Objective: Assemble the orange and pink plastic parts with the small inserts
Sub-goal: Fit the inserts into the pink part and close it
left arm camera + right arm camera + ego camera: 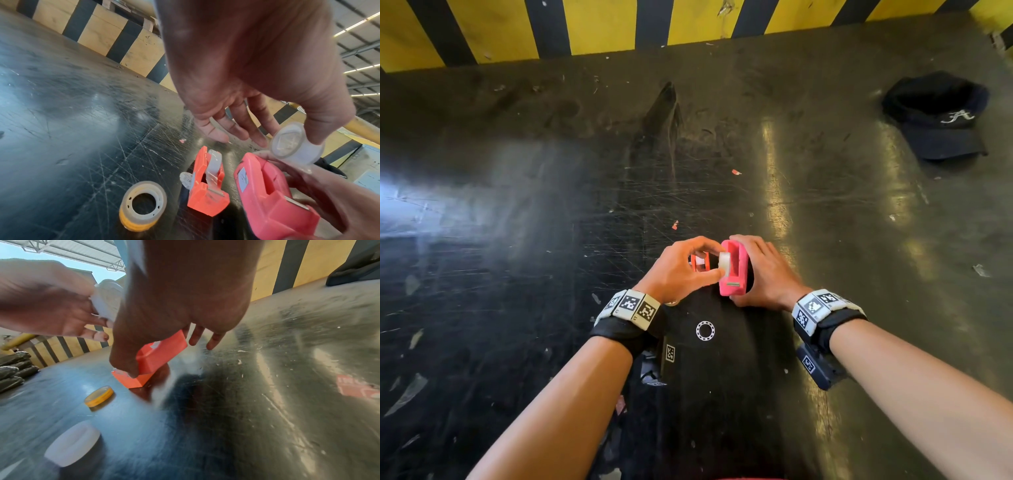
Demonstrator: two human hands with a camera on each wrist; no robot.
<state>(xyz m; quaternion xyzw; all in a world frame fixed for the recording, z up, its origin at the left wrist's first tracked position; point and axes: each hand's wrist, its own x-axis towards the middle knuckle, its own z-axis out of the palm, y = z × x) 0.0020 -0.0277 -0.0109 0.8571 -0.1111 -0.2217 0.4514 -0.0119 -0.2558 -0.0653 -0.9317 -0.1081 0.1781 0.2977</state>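
My right hand (pixel 750 270) grips a pink tape dispenser (pixel 734 274) from its right side, holding it upright on the dark table. My left hand (pixel 717 262) pinches a small white roll insert (pixel 724 261) between thumb and forefinger, just above the dispenser's open slot. In the left wrist view the white insert (pixel 296 144) hangs over the pink dispenser (pixel 271 194). An orange dispenser (pixel 207 183) with a grey-white roll seated in it lies on the table to the left, mostly hidden behind my left hand in the head view (pixel 700 262).
A yellowish tape roll (pixel 144 204) lies flat near the orange dispenser. A black cap (pixel 935 116) sits at the back right. A yellow-and-black striped wall (pixel 585 27) borders the table's far edge. Small red scraps (pixel 736 172) dot the scratched surface.
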